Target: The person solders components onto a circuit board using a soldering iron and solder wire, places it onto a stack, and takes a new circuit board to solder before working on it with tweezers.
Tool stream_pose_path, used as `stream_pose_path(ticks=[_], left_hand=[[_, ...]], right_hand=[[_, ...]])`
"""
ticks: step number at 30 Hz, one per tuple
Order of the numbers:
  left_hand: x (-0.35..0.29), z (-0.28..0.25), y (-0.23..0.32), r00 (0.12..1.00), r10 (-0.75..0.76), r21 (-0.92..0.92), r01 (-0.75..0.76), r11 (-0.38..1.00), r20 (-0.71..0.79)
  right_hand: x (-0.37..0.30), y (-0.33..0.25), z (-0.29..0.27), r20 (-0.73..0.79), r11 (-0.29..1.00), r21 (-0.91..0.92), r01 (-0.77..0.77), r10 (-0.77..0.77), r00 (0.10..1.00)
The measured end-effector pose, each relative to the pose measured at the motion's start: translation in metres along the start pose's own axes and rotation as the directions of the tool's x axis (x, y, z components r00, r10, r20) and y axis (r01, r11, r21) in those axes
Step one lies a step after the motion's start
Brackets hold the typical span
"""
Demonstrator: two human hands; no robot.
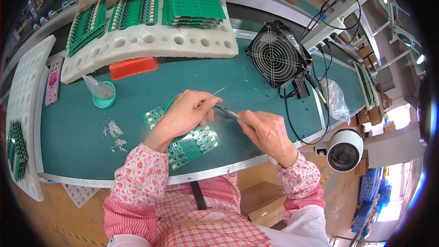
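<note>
My left hand [185, 110] is closed in a pinch on a thin silvery wire [217, 92], whose free end sticks out to the upper right; another length runs off behind the hand. In my right hand [267, 132], closed around it, is a slim grey metal tool that looks like tweezers [230, 112]. Its tip meets the left fingertips, so the exact contact is hidden. Beneath my left hand and wrist, a green circuit board panel [196, 146] with small white and dark parts lies on the green work mat [247, 142].
Behind, a white foam rack [132, 41] holds several green boards [194, 2]. A red tray [133, 67], turquoise dish [105, 100] and scattered small parts [115, 130] are left. At right stand a black fan [274, 55], a corded soldering iron [316, 88] and a plastic bag [336, 100].
</note>
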State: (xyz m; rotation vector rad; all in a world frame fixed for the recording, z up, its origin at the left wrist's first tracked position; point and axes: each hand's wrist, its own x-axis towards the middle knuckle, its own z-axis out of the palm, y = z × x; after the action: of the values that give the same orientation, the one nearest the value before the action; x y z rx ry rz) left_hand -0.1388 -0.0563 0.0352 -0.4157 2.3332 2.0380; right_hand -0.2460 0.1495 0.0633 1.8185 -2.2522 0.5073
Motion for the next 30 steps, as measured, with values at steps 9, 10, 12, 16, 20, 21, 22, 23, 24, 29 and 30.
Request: stream_pose_path(ticks=[9, 10, 12, 16, 20, 21, 22, 23, 24, 29, 30], left_hand=[[0.001, 0.004, 0.003, 1.0, 0.01, 0.016, -0.01, 1.0, -0.001], [0.0, 0.004, 0.004, 1.0, -0.002, 0.035, 0.002, 0.999, 0.008], [0.0, 0.004, -0.001, 1.0, 0.011, 0.014, -0.012, 1.0, 0.012], [-0.001, -0.002, 0.0, 0.998, 0.046, -0.006, -0.047, 0.999, -0.046], [0.0, -0.007, -0.001, 0.997, 0.07, -0.011, -0.07, 0.997, -0.027], [0.0, -0.007, -0.002, 0.997, 0.075, -0.009, -0.075, 0.997, -0.022], [-0.001, -0.006, -0.004, 0.997, 0.073, -0.011, -0.073, 0.997, -0.019], [-0.002, -0.006, -0.004, 0.997, 0.071, -0.012, -0.072, 0.997, -0.016], [-0.001, -0.005, -0.004, 0.997, 0.076, -0.012, -0.076, 0.997, -0.016], [-0.002, 0.004, -0.001, 0.991, 0.115, 0.011, -0.114, 0.993, -0.062], [-0.001, 0.005, -0.001, 0.992, 0.114, 0.017, -0.113, 0.993, -0.059]], right_hand=[[-0.018, 0.025, -0.004, 0.123, 0.999, 0.032, -0.009, 0.005, 0.992], [-0.021, 0.025, -0.006, 0.132, 1.0, 0.018, -0.013, 0.011, 0.991], [-0.026, 0.027, -0.008, 0.141, 1.0, 0.003, -0.022, 0.022, 0.99], [-0.045, 0.042, -0.003, 0.106, 0.997, -0.068, -0.029, 0.036, 0.994], [-0.054, 0.045, -0.01, 0.112, 0.99, -0.103, -0.095, 0.107, 0.988], [-0.059, 0.045, -0.012, 0.109, 0.989, -0.107, -0.1, 0.111, 0.988], [-0.068, 0.045, -0.016, 0.098, 0.978, -0.034, -0.206, 0.208, 0.973], [-0.073, 0.045, -0.018, 0.094, 0.95, 0.04, -0.309, 0.304, 0.948], [-0.076, 0.044, -0.019, 0.091, 0.951, 0.037, -0.308, 0.304, 0.948], [-0.067, 0.028, -0.021, -0.174, 0.891, -0.404, -0.206, 0.146, 0.974], [-0.061, 0.024, -0.014, -0.179, 0.891, -0.401, -0.212, 0.15, 0.972]])
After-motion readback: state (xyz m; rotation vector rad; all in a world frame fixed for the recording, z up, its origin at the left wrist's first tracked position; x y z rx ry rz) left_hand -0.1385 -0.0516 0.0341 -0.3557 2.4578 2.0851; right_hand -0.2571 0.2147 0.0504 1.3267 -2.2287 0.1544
